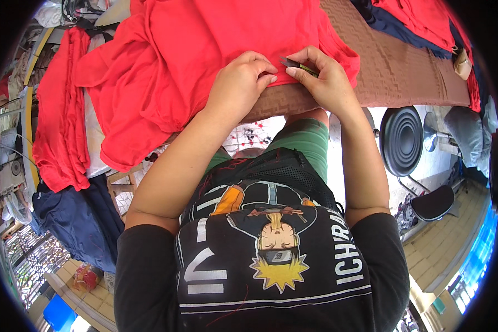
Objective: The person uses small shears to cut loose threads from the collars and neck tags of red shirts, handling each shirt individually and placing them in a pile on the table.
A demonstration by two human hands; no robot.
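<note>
Red cloth (232, 33): likely soft, light; pinch edge. Grasping snips (291, 63) with right fingers (300, 74); cannot tell for left fingers (261, 66).

Most of the small tool (301, 67) is swallowed by the right hand (327, 83), just its dark tips and a sliver of yellow-green peeping out, and I can't see whether the curled left hand (239, 83) pinches the red cloth (205, 47) or merely rests there. That cloth runs out of sight at the top, as does the red bundle (418, 19) at upper right, hiding much of the navy fabric (384, 26) beneath. The floor scraps (252, 135) are too tiny to name, and the far-left clutter (8, 146) blurs together.
</note>
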